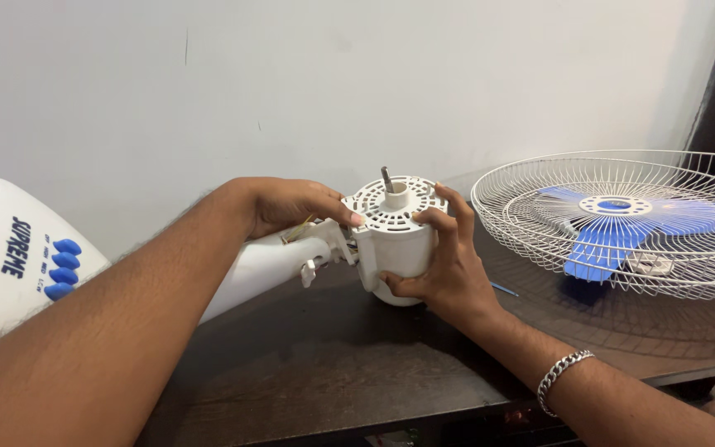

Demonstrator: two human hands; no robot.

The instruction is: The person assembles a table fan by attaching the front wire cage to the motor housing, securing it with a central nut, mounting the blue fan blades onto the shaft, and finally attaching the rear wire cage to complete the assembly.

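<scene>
A white fan motor housing (397, 248) stands on the dark table (333, 372), its vented top up and a metal shaft (386, 179) sticking out. My right hand (444, 265) wraps around its right side, thumb under the body and fingers on the top rim. My left hand (287, 203) grips the left side, thumb on the vented top, over thin wires (295, 232) at the joint. The housing joins a white fan neck (262, 269) that runs left to a white base with blue buttons (61, 266).
A white wire fan guard (622, 240) lies flat at the right of the table, with a blue fan blade (602, 240) inside it. A plain white wall stands behind. The table's front edge runs along the bottom.
</scene>
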